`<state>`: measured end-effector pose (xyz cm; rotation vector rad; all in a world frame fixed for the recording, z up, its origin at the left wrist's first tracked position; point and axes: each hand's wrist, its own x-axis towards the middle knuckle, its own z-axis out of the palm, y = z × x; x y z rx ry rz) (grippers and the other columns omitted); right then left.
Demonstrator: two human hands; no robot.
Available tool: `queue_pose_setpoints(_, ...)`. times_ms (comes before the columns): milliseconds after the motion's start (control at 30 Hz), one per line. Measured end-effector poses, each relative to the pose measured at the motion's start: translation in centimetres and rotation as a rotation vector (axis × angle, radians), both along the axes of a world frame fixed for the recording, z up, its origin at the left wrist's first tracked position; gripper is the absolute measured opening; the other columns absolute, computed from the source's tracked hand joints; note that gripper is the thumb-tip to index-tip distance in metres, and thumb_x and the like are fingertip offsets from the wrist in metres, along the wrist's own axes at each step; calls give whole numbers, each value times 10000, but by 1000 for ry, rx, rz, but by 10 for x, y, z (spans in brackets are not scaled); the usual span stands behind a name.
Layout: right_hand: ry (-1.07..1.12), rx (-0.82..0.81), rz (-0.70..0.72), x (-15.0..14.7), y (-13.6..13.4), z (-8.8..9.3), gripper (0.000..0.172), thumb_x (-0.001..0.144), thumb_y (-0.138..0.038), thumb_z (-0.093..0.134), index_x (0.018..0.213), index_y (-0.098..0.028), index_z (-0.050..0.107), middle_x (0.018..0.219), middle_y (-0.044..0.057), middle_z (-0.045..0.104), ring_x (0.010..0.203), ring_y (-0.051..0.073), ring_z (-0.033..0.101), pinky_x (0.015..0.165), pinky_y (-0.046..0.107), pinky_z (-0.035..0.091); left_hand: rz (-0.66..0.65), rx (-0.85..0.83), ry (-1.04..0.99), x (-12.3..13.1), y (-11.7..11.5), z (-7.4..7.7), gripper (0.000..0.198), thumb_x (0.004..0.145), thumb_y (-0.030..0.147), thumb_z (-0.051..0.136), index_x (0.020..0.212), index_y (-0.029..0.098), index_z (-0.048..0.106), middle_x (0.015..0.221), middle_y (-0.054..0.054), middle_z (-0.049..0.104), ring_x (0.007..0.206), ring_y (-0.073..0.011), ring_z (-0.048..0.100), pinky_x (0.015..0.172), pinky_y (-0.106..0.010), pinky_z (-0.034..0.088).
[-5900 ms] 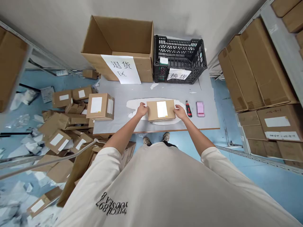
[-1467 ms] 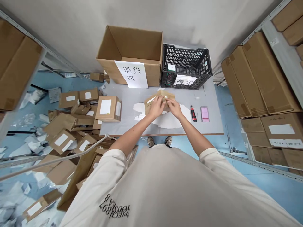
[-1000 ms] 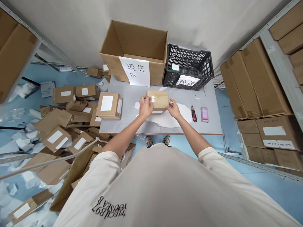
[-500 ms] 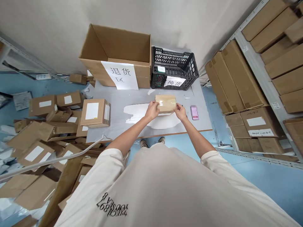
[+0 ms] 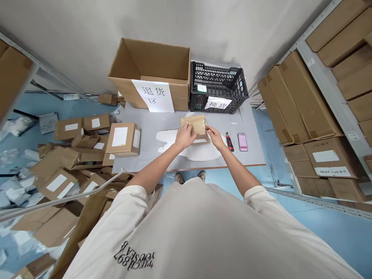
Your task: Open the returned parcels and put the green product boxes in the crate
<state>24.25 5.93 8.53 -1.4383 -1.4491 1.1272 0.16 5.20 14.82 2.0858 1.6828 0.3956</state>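
A small taped cardboard box [image 5: 195,124] stands on the worktable, over a white patch on its grey cover. My left hand [image 5: 186,136] lies over the near left part of the box, its fingers bent onto the top. At the box's right edge, my right hand [image 5: 214,137] has its fingertips closed on the cardboard. A red and black box cutter [image 5: 229,142] lies to the right of that hand. Beside the cutter is a phone [image 5: 243,142] with a pinkish screen.
A big open carton [image 5: 180,95] with a paper sign and a black plastic crate [image 5: 240,101] stand along the back. A labelled box [image 5: 124,140] sits at the table's left. Many cartons are heaped on the left floor. A shelf [image 5: 343,97] of cartons rises at right.
My left hand has gone from the box's left edge onto its top. The box is now turned slightly and lies a bit further left. The box cutter has come into full view.
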Motion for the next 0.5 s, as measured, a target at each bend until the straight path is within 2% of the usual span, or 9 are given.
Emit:
queue_pose_setpoints(100, -2, 14, 103, -25, 8, -8, 667, 1001, -782, 699, 1422, -289, 856, 1535, 107, 776, 1516, 350, 643, 1377, 541, 437, 8, 40, -70, -16, -2, 0, 448, 1096, 482, 683, 1475, 243, 669, 1495, -163, 671, 1393, -401, 658, 1201, -537, 525)
queue_pose_setpoints(200, -67, -24, 159, -45, 9, -22, 625, 970, -768, 733, 1325, -276, 883, 1519, 139, 759, 1523, 363, 622, 1383, 555, 433, 96, 35, -86, -37, -5, -5, 422, 1091, 407, 668, 1486, 260, 659, 1481, -157, 659, 1368, -405, 661, 1170, -552, 553)
queue_pose_setpoints(333, -197, -133, 38, -56, 1, -41, 497, 911, -640, 809, 1274, -307, 874, 1594, 133, 683, 1616, 389, 533, 1416, 612, 375, 231, 23, -128, -75, -11, -20, 453, 1044, 231, 606, 1493, 247, 660, 1443, -172, 644, 1358, -398, 648, 1172, -562, 574)
queue_pose_setpoints(500, -87, -189, 25, -62, -5, -48, 470, 903, -535, 781, 1288, -270, 830, 1464, 114, 782, 1446, 344, 668, 1326, 594, 492, 337, -77, -161, -108, -18, -35, 481, 1013, 167, 595, 1484, 230, 666, 1462, -170, 609, 1315, -339, 689, 1188, -502, 589)
